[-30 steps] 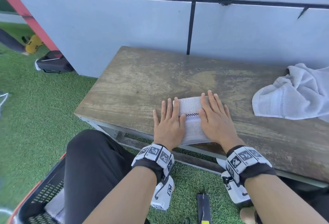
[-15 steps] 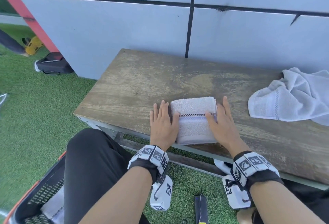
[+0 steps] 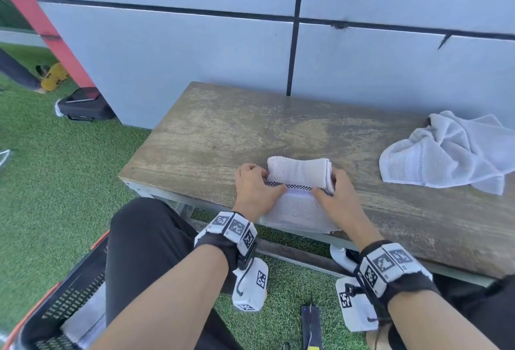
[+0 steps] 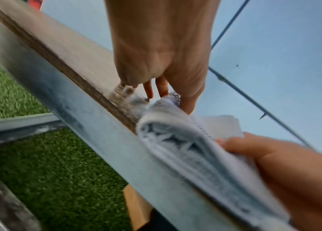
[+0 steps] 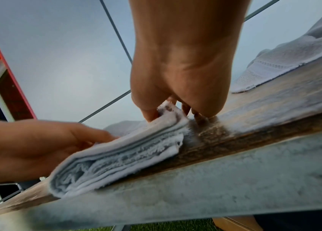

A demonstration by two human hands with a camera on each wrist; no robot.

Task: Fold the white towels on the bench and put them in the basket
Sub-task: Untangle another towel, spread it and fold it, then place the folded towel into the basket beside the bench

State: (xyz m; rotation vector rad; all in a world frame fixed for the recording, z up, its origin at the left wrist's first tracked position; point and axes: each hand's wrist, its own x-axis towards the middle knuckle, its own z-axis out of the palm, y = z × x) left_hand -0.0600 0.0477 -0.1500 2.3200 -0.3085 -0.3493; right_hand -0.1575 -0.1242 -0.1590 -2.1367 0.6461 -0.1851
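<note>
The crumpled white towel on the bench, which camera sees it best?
The head view: the crumpled white towel lies almost whole at the wooden bench's right end. The right wrist view catches only its edge, blurred. The left wrist view misses it.

Head looks down; wrists close, sharing bench [image 3: 250, 132].

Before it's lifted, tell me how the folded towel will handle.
Folded towel: probably floppy, since its stacked layers gape at the bench edge. Likely light. May unfold unless both hands, left and right, keep pinching it.
</note>
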